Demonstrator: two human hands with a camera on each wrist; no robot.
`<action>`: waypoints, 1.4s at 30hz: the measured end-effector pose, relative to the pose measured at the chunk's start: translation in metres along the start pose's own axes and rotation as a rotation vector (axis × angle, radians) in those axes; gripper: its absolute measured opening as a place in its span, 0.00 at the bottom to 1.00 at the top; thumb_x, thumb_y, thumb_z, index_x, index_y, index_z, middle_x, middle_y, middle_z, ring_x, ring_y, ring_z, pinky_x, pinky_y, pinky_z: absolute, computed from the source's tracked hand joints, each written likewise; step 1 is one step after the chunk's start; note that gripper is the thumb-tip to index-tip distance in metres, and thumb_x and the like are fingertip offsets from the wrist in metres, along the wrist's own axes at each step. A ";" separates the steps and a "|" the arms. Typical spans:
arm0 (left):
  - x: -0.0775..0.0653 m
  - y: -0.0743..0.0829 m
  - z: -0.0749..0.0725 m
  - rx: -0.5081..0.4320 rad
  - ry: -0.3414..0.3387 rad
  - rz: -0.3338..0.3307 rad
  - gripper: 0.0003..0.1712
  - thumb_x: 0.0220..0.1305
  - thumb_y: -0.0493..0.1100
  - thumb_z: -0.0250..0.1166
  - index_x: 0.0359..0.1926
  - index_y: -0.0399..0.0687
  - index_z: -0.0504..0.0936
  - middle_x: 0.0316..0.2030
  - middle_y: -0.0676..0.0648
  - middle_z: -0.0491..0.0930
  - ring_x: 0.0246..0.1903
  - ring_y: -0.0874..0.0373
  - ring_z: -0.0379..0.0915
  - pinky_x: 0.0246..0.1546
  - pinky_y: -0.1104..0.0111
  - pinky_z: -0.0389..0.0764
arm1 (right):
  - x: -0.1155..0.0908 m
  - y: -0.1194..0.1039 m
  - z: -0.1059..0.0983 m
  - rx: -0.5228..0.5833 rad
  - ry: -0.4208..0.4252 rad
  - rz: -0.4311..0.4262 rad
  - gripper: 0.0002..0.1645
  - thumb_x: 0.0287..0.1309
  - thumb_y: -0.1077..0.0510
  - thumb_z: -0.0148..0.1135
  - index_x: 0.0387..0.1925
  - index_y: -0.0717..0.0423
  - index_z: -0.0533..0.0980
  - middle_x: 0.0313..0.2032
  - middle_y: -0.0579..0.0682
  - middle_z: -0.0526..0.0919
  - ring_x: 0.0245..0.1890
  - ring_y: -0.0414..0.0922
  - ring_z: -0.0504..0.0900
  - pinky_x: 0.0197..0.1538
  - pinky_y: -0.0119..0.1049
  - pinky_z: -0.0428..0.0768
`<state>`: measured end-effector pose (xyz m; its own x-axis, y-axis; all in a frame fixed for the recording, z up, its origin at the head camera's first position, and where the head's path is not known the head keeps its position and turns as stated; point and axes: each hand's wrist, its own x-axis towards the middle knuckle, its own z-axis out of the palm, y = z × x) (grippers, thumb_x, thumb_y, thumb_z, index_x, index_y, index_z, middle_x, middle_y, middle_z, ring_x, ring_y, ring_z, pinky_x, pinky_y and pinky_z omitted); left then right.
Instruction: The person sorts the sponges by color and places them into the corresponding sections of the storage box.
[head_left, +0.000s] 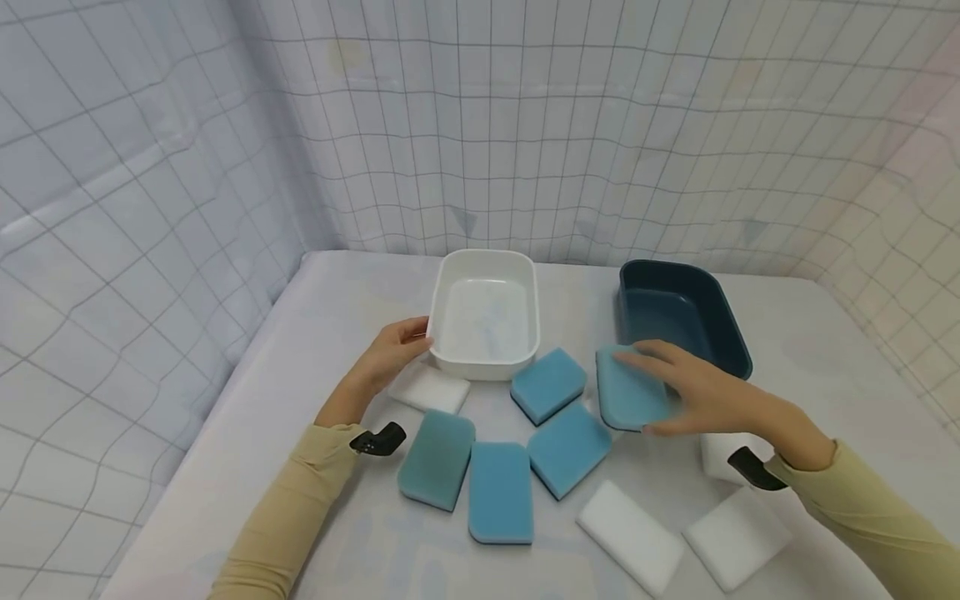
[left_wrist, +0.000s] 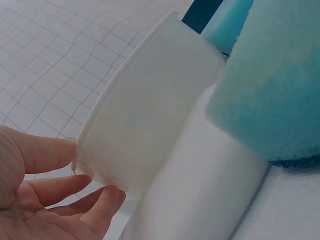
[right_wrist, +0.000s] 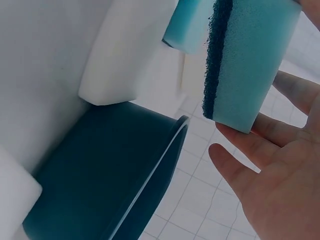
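Observation:
At the left side of the white plastic tub point(head_left: 486, 321), my left hand point(head_left: 390, 354) pinches the rim, thumb on the edge and fingertips against the outer wall point(left_wrist: 145, 110). My right hand point(head_left: 701, 387) holds a light blue sponge point(head_left: 630, 392) by its edges, just in front of the dark blue tub point(head_left: 675, 312). A dark scouring layer point(right_wrist: 217, 60) on that sponge shows in the right wrist view. The white tub holds nothing. Part of the dark tub's inside is hidden behind my right hand.
Several blue sponges, such as one nearest the front point(head_left: 501, 493), lie between my arms. A white sponge block point(head_left: 429, 387) lies beside my left hand. More white blocks point(head_left: 632, 537) lie at the front right. Grid-patterned cloth point(head_left: 525, 125) hangs behind the table.

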<state>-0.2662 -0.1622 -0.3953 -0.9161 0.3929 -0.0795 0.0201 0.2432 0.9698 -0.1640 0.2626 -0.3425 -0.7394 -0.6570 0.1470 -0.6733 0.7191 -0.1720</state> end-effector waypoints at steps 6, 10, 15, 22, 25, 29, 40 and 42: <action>0.002 0.000 -0.002 0.014 0.021 -0.007 0.31 0.70 0.37 0.51 0.70 0.35 0.54 0.68 0.34 0.58 0.68 0.40 0.56 0.69 0.51 0.60 | 0.019 -0.001 -0.003 0.056 -0.022 0.048 0.52 0.41 0.48 0.73 0.68 0.49 0.60 0.63 0.59 0.63 0.59 0.53 0.67 0.51 0.49 0.77; 0.000 0.000 -0.001 0.011 0.027 -0.031 0.32 0.69 0.37 0.52 0.70 0.35 0.54 0.68 0.34 0.58 0.68 0.41 0.56 0.69 0.51 0.60 | 0.028 -0.004 -0.004 0.092 -0.052 0.090 0.51 0.44 0.47 0.72 0.69 0.47 0.58 0.64 0.60 0.62 0.60 0.55 0.66 0.54 0.51 0.76; -0.002 -0.001 0.002 -0.010 0.005 -0.015 0.32 0.69 0.36 0.51 0.70 0.33 0.53 0.68 0.33 0.58 0.68 0.40 0.56 0.69 0.51 0.60 | 0.034 -0.008 -0.004 0.097 -0.079 0.102 0.51 0.45 0.47 0.71 0.69 0.48 0.58 0.65 0.62 0.61 0.62 0.58 0.64 0.55 0.54 0.74; -0.002 0.000 0.001 -0.007 0.015 0.006 0.31 0.69 0.36 0.51 0.70 0.34 0.55 0.68 0.33 0.59 0.68 0.39 0.56 0.68 0.50 0.60 | 0.054 -0.008 -0.005 0.094 -0.073 0.065 0.51 0.46 0.45 0.70 0.70 0.47 0.57 0.66 0.61 0.60 0.63 0.57 0.64 0.58 0.56 0.72; -0.002 -0.001 0.001 0.001 0.010 0.010 0.31 0.69 0.37 0.51 0.70 0.34 0.54 0.68 0.33 0.59 0.68 0.39 0.56 0.68 0.50 0.61 | 0.064 -0.009 -0.005 0.106 -0.062 0.038 0.51 0.46 0.46 0.71 0.70 0.49 0.57 0.65 0.61 0.60 0.62 0.56 0.66 0.58 0.54 0.72; -0.003 0.000 0.001 0.000 0.011 0.007 0.31 0.69 0.36 0.52 0.70 0.34 0.54 0.68 0.33 0.59 0.68 0.39 0.56 0.68 0.49 0.61 | 0.076 -0.012 -0.004 0.133 -0.059 0.004 0.51 0.46 0.47 0.71 0.70 0.52 0.57 0.65 0.61 0.60 0.62 0.56 0.66 0.59 0.54 0.73; -0.005 -0.001 0.001 -0.009 0.005 0.012 0.31 0.69 0.36 0.51 0.70 0.33 0.54 0.68 0.32 0.58 0.67 0.38 0.57 0.67 0.49 0.62 | 0.110 -0.017 0.003 0.179 -0.063 -0.027 0.51 0.49 0.47 0.69 0.71 0.50 0.55 0.66 0.61 0.59 0.63 0.56 0.65 0.60 0.54 0.72; -0.005 0.000 0.002 -0.007 0.007 0.013 0.31 0.69 0.36 0.51 0.70 0.33 0.54 0.68 0.32 0.58 0.67 0.38 0.57 0.67 0.50 0.62 | 0.114 -0.018 0.003 0.192 -0.070 -0.020 0.51 0.49 0.47 0.69 0.71 0.50 0.54 0.67 0.60 0.59 0.64 0.56 0.65 0.60 0.54 0.72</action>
<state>-0.2610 -0.1626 -0.3953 -0.9185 0.3900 -0.0657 0.0289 0.2319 0.9723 -0.2362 0.1744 -0.3256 -0.7187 -0.6900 0.0855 -0.6694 0.6534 -0.3536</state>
